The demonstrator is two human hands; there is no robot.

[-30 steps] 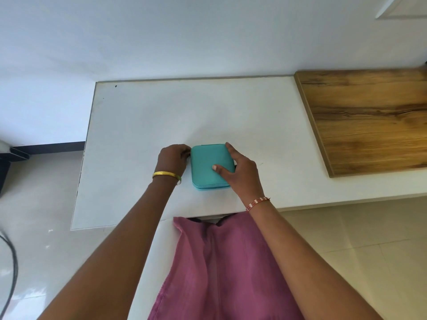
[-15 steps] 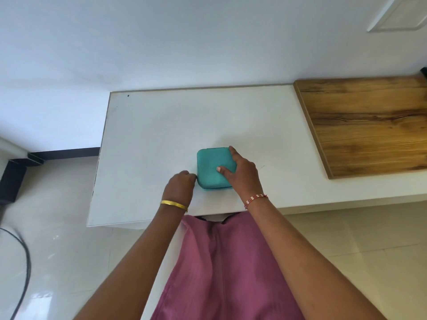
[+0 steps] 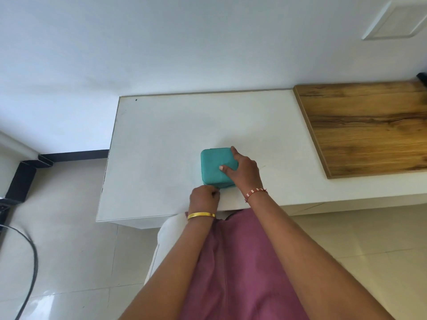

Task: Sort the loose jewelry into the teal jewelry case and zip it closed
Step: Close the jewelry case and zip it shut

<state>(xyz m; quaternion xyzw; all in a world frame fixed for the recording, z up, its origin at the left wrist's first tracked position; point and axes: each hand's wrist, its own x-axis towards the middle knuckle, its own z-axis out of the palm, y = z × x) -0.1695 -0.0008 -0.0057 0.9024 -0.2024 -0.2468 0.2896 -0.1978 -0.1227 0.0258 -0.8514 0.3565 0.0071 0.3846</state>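
1. A black cable [image 3: 30, 262] curves over the pale tiled floor [image 3: 69, 262] at far left.
2. The white rectangular tabletop [image 3: 161, 139] stands against the wall.
3. The left hand [image 3: 204, 198], with a gold bangle [image 3: 201, 215] on its wrist, is clenched at the near left corner of the case, fingertips pinched together there; whatever they pinch is too small to make out.
4. The small square teal jewelry case [image 3: 213, 165] lies shut near the table's front edge.
5. The right hand [image 3: 242, 172], with a red-and-white thread bracelet [image 3: 255, 194], presses flat on the lid, fingers spread, gripping nothing.
6. A brown wooden board [image 3: 369, 128] lies at right.
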